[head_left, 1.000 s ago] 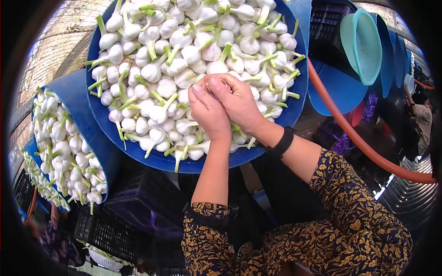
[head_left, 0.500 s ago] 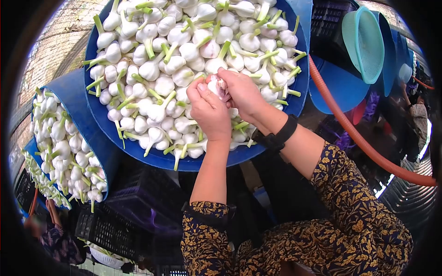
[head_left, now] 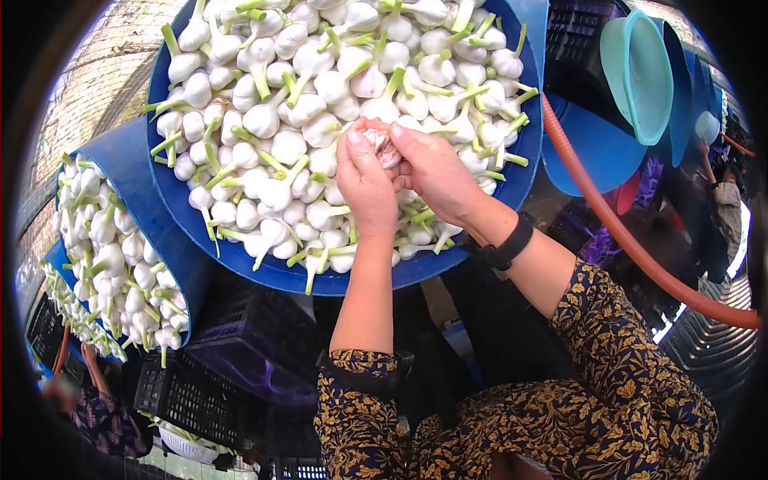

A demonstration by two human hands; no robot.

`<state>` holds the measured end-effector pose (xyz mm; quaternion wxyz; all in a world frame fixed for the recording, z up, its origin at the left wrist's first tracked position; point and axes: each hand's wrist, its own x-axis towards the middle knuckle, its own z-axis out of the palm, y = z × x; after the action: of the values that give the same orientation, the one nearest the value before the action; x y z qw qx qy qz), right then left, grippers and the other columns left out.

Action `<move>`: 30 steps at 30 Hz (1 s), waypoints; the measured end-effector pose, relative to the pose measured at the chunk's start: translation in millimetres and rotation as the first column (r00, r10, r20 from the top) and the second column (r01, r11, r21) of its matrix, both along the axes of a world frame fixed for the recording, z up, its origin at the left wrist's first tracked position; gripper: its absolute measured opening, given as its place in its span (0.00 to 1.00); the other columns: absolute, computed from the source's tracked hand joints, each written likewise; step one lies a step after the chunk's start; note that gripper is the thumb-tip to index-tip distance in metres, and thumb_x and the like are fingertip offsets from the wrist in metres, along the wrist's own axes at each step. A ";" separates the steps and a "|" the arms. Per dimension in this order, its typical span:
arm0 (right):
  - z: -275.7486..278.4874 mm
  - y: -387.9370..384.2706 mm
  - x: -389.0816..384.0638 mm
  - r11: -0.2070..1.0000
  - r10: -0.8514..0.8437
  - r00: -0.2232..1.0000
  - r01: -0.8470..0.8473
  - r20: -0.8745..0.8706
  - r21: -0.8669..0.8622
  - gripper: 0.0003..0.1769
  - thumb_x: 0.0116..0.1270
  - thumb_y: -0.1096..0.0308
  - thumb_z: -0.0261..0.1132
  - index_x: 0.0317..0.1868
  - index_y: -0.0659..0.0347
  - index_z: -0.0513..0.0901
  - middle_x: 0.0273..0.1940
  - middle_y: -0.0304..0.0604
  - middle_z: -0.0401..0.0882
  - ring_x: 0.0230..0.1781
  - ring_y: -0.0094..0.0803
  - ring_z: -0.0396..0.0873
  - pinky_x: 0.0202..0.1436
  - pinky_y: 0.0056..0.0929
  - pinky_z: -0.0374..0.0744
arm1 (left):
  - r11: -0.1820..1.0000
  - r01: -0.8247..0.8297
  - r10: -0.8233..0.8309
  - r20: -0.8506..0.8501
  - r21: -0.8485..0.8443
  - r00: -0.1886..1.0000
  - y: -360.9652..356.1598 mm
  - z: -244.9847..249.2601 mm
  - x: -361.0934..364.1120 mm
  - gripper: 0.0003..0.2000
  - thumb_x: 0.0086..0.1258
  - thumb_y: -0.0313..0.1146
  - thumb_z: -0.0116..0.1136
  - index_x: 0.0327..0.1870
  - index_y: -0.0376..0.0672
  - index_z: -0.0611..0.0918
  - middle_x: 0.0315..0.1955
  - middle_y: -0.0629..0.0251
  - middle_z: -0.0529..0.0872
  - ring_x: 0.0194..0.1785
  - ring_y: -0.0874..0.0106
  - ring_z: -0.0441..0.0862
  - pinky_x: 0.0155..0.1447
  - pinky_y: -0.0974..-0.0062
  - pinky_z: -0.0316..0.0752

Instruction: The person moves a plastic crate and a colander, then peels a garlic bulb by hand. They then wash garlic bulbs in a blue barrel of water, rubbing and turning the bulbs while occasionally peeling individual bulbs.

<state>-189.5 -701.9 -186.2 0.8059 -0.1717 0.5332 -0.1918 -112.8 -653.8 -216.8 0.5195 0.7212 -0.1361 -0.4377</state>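
Both my hands meet over a blue tub (head_left: pixel 232 260) heaped with white garlic bulbs (head_left: pixel 264 120) that have short green stems. Between them is a garlic bulb (head_left: pixel 384 149) with pinkish, partly bared cloves. My left hand (head_left: pixel 366 180) closes on its left side, thumb on top. From the right, my right hand (head_left: pixel 436 172) grips the same bulb, its thumb near the top and its other fingers curled beneath. The underside of the bulb is hidden by the fingers.
At the left stands another blue container (head_left: pixel 152 184) of garlic. An orange hose (head_left: pixel 608 216) curves down the right side. Turquoise basins (head_left: pixel 640 80) are at the upper right. Black crates (head_left: pixel 188 400) lie below. Other people (head_left: pixel 108 420) show at both edges.
My right hand and forearm have shifted slightly right and down. My left thumb has risen a little, and the fingers have changed position around the bulb.
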 end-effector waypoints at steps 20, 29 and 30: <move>5.2 -25.4 -17.4 0.925 0.381 0.923 -0.379 -0.048 0.037 0.22 0.70 0.67 0.62 0.62 0.67 0.73 0.46 0.48 0.84 0.33 0.27 0.87 0.36 0.21 0.86 | 0.999 0.019 -0.004 -0.355 0.039 0.935 11.6 -9.0 27.1 0.24 0.83 0.44 0.37 0.48 0.31 0.82 0.38 0.59 0.86 0.40 0.75 0.82 0.44 0.77 0.78; 1.5 -23.6 -23.2 0.885 0.457 0.889 -0.453 -0.016 0.104 0.20 0.70 0.67 0.64 0.58 0.68 0.73 0.42 0.51 0.85 0.32 0.30 0.88 0.32 0.20 0.86 | 0.972 0.211 -0.126 -0.526 0.105 0.841 19.8 0.0 41.2 0.22 0.80 0.47 0.43 0.45 0.34 0.82 0.24 0.69 0.82 0.20 0.83 0.72 0.21 0.85 0.64; 0.9 -23.4 -24.2 0.893 0.438 0.899 -0.436 0.005 0.110 0.20 0.70 0.67 0.64 0.58 0.67 0.73 0.41 0.50 0.85 0.31 0.29 0.87 0.31 0.20 0.86 | 0.971 0.217 -0.130 -0.539 0.101 0.832 20.5 -1.5 41.7 0.22 0.80 0.47 0.43 0.45 0.35 0.82 0.23 0.70 0.81 0.18 0.84 0.70 0.20 0.85 0.61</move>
<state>-213.6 -725.2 -185.3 0.8312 -0.2450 0.4985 0.0253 -71.1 -633.2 -218.3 0.4361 0.5961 -0.0180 -0.6739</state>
